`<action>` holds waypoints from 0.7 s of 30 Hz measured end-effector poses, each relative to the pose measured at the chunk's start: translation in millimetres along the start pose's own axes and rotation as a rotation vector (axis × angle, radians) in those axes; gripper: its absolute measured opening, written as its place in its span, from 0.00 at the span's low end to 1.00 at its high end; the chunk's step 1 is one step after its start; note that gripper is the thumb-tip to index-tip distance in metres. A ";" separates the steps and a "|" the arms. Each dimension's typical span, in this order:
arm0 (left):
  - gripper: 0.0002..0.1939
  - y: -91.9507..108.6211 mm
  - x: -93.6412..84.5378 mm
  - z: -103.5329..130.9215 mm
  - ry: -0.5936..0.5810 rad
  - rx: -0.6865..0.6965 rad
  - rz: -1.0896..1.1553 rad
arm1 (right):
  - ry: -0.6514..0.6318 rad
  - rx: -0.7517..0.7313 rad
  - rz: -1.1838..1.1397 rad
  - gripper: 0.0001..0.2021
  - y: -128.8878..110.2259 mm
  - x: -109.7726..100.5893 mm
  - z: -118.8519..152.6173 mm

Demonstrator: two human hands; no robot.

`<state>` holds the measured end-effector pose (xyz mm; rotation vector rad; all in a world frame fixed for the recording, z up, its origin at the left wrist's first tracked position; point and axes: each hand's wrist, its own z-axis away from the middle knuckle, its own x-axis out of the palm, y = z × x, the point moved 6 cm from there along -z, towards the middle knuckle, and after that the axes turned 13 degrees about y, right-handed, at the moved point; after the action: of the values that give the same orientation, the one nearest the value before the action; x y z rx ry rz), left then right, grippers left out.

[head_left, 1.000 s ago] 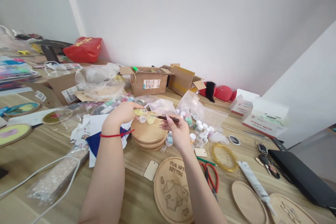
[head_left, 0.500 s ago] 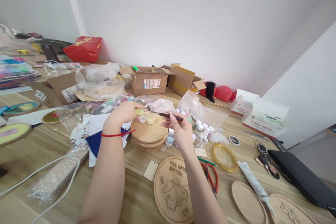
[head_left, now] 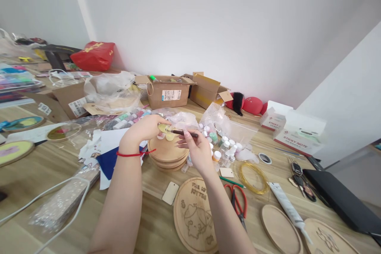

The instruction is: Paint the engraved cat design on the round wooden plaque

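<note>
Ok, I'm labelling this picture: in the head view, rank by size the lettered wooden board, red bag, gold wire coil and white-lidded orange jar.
1. Lettered wooden board
2. Red bag
3. Gold wire coil
4. White-lidded orange jar

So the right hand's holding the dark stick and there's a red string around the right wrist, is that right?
Not quite: the head view shows the red string around the wrist of the left hand. The right hand does hold the dark stick.
</note>
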<state>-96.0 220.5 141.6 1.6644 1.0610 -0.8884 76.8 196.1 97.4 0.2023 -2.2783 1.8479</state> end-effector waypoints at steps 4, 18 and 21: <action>0.26 -0.3 -0.1 0.9 -0.004 -0.014 0.014 | 0.035 0.102 -0.149 0.21 6.6 1.2 -2.6; 0.25 -3.5 -0.4 2.4 -0.002 -0.053 0.007 | 0.094 0.105 -0.192 0.20 8.2 -3.6 -6.8; 0.23 -6.6 -0.8 2.6 0.012 -0.059 -0.017 | 0.103 0.093 -0.190 0.20 6.7 -5.8 -7.8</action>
<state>-102.7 219.1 139.4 1.6161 1.1010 -0.8507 81.4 205.0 91.2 0.3188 -2.0315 1.8230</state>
